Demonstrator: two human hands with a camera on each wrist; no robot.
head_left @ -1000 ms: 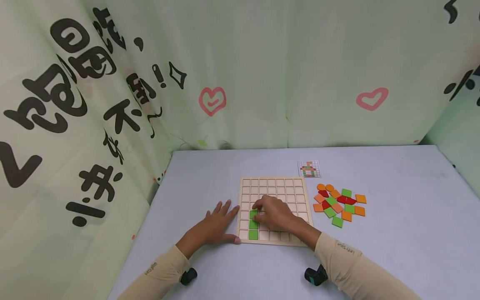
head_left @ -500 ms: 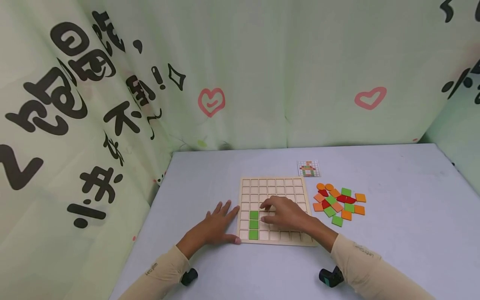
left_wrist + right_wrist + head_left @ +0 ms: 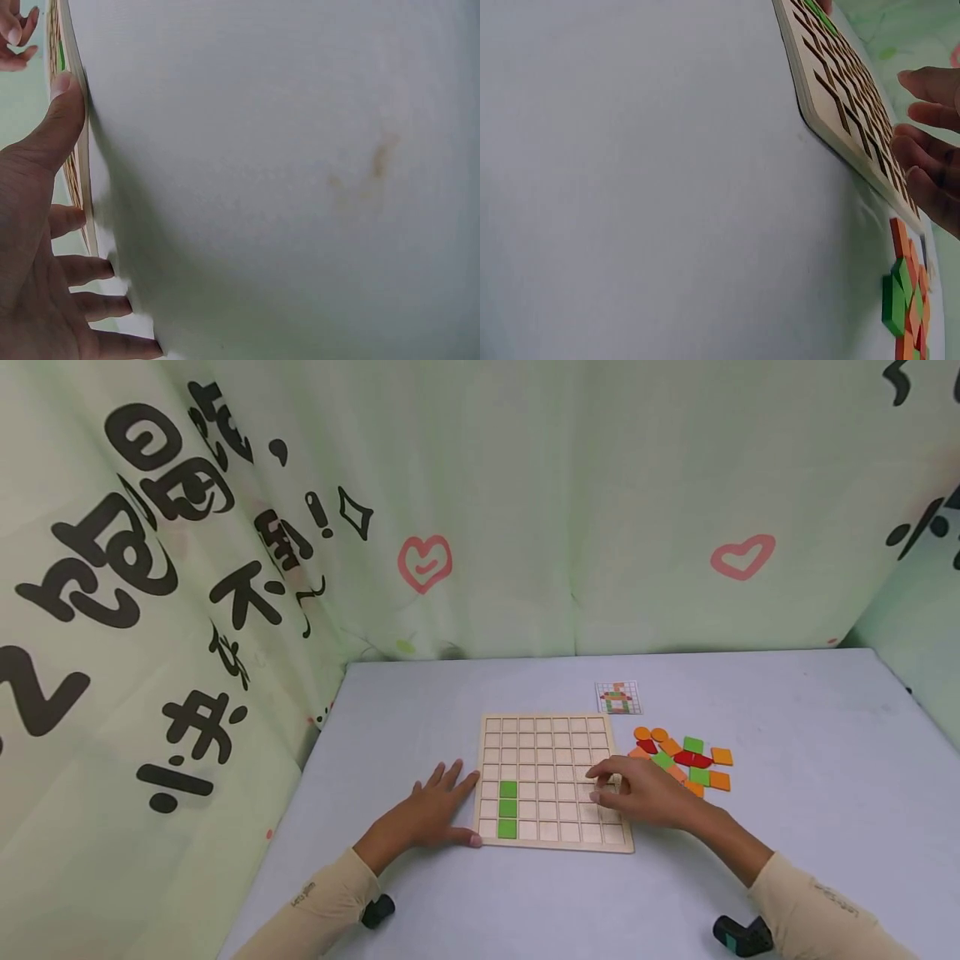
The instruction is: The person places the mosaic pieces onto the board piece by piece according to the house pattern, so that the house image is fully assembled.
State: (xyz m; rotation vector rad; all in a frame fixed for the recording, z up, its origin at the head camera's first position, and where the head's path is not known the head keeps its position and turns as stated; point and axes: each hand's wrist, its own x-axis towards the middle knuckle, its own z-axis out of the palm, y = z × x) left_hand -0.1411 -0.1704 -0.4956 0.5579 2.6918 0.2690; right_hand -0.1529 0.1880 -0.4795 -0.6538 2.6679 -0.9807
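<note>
A wooden grid board (image 3: 547, 840) lies on the table, with three green square tiles (image 3: 507, 808) set one above another in its second column from the left. My left hand (image 3: 431, 814) rests at the board's left edge, its fingers spread and the thumb at the near corner. Over the board's right side hovers my right hand (image 3: 637, 789), fingers loosely bent, thumb and forefinger apart with nothing between them. In the right wrist view the right-hand fingers (image 3: 930, 150) appear beyond the board's edge. A pile of loose tiles (image 3: 693, 760) lies right of the board, partly hidden by the right hand.
A small pattern card (image 3: 618, 697) lies behind the board's far right corner. The pile mixes orange, green and red pieces, with two round orange ones (image 3: 649, 734) at its far end. A pale green curtain (image 3: 570, 510) hangs behind the white table (image 3: 420, 710).
My right hand has left the top green tile and moved right across the board to its right edge, near the pile. The left hand has stayed in place.
</note>
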